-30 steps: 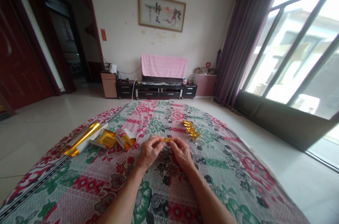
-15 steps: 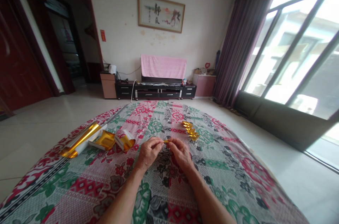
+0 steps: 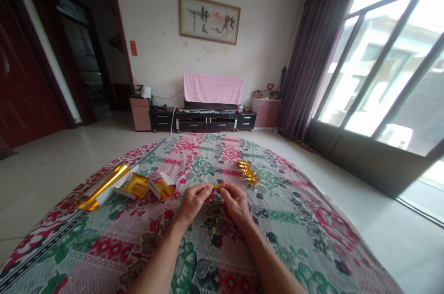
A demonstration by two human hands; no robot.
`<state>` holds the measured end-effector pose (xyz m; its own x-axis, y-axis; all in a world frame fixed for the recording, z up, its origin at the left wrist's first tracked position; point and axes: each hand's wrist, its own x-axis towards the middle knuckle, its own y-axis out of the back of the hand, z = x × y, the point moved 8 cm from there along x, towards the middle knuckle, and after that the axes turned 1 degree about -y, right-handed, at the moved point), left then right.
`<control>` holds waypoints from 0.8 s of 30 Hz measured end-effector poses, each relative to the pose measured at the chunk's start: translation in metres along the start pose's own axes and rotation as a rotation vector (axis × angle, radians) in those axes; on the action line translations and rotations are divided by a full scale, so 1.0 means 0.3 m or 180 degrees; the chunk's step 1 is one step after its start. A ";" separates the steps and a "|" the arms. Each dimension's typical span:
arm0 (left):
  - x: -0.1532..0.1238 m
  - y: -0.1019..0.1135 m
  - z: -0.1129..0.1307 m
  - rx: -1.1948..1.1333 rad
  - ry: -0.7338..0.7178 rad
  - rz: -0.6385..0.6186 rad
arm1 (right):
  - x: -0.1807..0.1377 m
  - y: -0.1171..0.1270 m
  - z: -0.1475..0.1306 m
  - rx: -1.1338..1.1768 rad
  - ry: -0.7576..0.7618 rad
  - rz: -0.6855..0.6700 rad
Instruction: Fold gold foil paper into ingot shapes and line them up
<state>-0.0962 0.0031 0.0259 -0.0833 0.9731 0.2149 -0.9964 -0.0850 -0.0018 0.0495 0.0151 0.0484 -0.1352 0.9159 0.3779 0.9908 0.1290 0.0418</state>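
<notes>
Between my two hands is a small folded strip of gold foil paper (image 3: pixel 216 187), pinched at both ends just above the patterned cloth. My left hand (image 3: pixel 194 200) grips its left end with thumb and fingertips. At the right end, my right hand (image 3: pixel 235 199) pinches it the same way. Fingers cover most of the strip. Beyond my right hand lies a short row of folded gold foil pieces (image 3: pixel 248 172). Off to my left are a curled gold foil sheet (image 3: pixel 110 184), a stack of gold foil paper (image 3: pixel 136 187) and a smaller gold foil bundle (image 3: pixel 163 186), each showing white undersides.
A floral cloth (image 3: pixel 215 266) in red, green and grey covers the rounded surface under my arms. Past its far edge stands a low black cabinet (image 3: pixel 208 122) with a pink cloth (image 3: pixel 213 87) above it. Tall windows (image 3: pixel 385 67) are on the right.
The view has shifted very slightly. Both hands keep their pinch on the gold foil strip, with hardly any movement.
</notes>
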 end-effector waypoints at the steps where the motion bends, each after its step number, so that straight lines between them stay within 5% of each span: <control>1: 0.001 0.001 0.001 0.0016 -0.0026 0.0013 | -0.001 -0.002 -0.001 -0.0039 -0.0001 -0.0019; 24: 0.004 0.005 -0.006 0.0022 -0.0022 0.0096 | -0.005 -0.001 0.002 -0.0154 -0.0134 -0.0028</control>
<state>-0.0979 0.0047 0.0243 -0.1133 0.9686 0.2215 -0.9933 -0.1158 -0.0016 0.0493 0.0138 0.0473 -0.1433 0.9302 0.3380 0.9887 0.1196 0.0900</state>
